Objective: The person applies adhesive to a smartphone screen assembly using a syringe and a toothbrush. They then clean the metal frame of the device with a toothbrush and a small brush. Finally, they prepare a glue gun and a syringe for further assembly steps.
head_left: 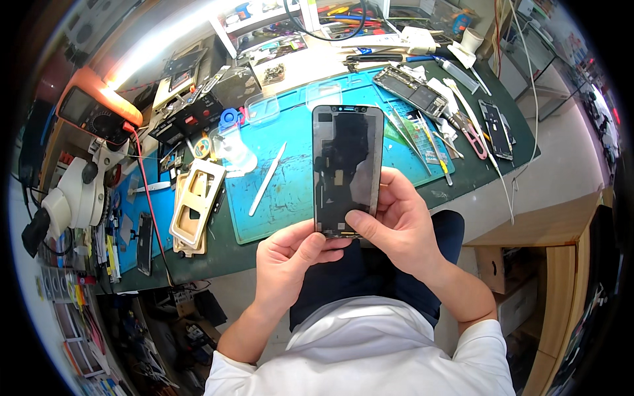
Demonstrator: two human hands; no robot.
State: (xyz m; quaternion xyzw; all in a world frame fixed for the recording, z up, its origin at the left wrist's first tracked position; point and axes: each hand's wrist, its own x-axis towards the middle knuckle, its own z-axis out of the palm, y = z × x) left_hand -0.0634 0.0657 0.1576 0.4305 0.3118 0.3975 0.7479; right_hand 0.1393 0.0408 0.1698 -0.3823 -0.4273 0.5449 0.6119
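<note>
Between my two hands is a dark phone screen assembly (346, 158), held upright over the near edge of the blue work mat (290, 191). My left hand (290, 254) grips its lower left corner, thumb on the front and fingers behind. With the thumb pressed on its face near the bottom, my right hand (399, 224) clasps the lower right side. A white pen-like stick (268, 178) lies on the mat to the left. An opened phone body (411, 90) rests on the far right of the mat, with tweezers (408, 140) nearer to me.
An orange multimeter (99, 105) with a red lead stands at the far left. Beige phone moulds (197, 201) are stacked left of the mat. A solvent bottle (231, 142), clear plastic boxes (263, 109), a syringe (457, 74) and another phone part (495, 130) crowd the bench. A wooden cabinet (541, 228) stands right.
</note>
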